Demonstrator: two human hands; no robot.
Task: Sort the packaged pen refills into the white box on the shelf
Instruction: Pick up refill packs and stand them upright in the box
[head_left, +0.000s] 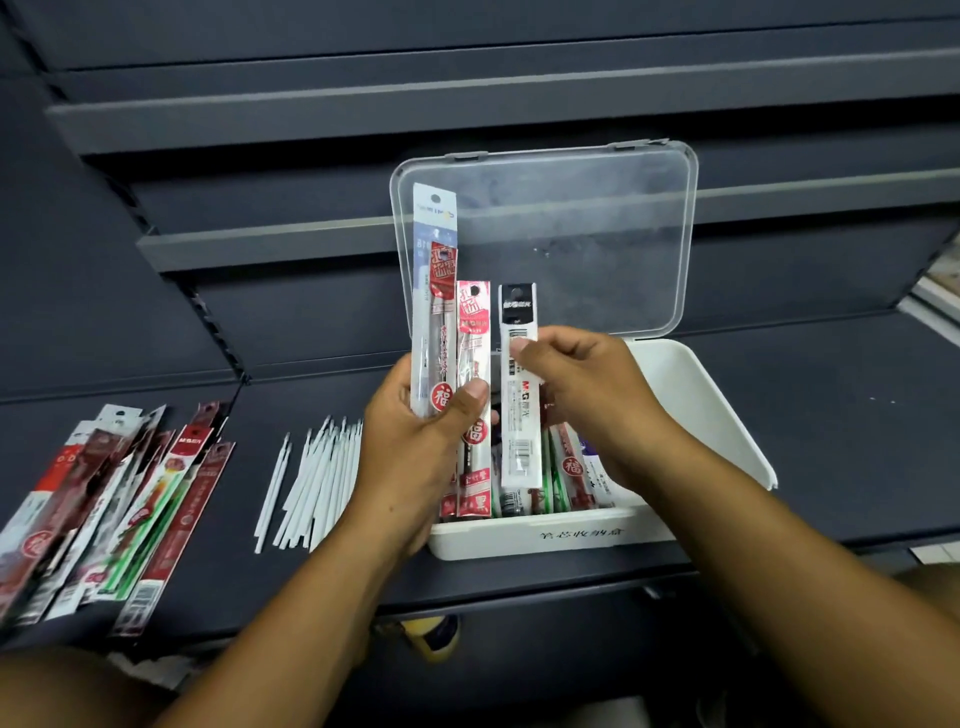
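The white box (706, 410) stands on the dark shelf with its clear lid (587, 234) propped open behind it. Several refill packets (571, 475) lie inside. Above the box's left end, my left hand (415, 447) grips a fan of three packets (441, 312): one white and blue, two red. My right hand (587, 384) pinches a white packet with a black top (519, 374) upright over the box, just right of the fan.
A heap of packaged refills (109, 509) lies at the left of the shelf. Several loose white refills (317, 483) lie between that heap and the box. Empty dark shelves (363, 114) rise behind. The shelf's front edge (519, 597) runs below the box.
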